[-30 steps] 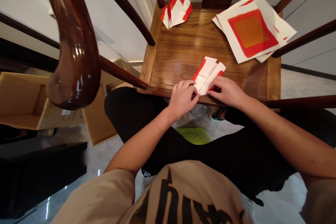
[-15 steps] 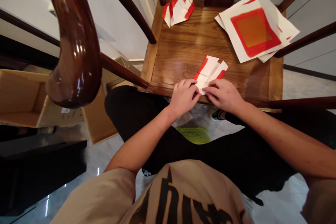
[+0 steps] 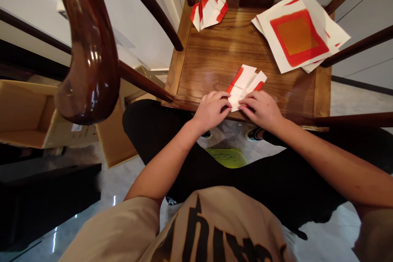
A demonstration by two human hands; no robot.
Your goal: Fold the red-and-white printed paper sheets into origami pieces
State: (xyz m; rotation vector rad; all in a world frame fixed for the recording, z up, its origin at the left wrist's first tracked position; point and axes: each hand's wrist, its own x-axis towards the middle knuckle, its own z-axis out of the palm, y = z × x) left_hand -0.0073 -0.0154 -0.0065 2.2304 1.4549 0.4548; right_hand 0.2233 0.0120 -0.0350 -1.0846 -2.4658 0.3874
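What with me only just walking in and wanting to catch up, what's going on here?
A person's left hand and right hand are on a folded paper near the front edge of a wooden chair seat, one at each side. Another folded piece lies at the seat's far left, and a stack of sheets at the far right.

Left hand (image 3: pixel 212 109) curled, right hand (image 3: pixel 263 109) palm-down

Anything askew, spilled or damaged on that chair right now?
The paper stack at the seat's back right looks askew: its sheets lie at differing angles, one corner jutting past the side edge. No spill or tear shows, though the left hand and right hand hide part of the folded paper.
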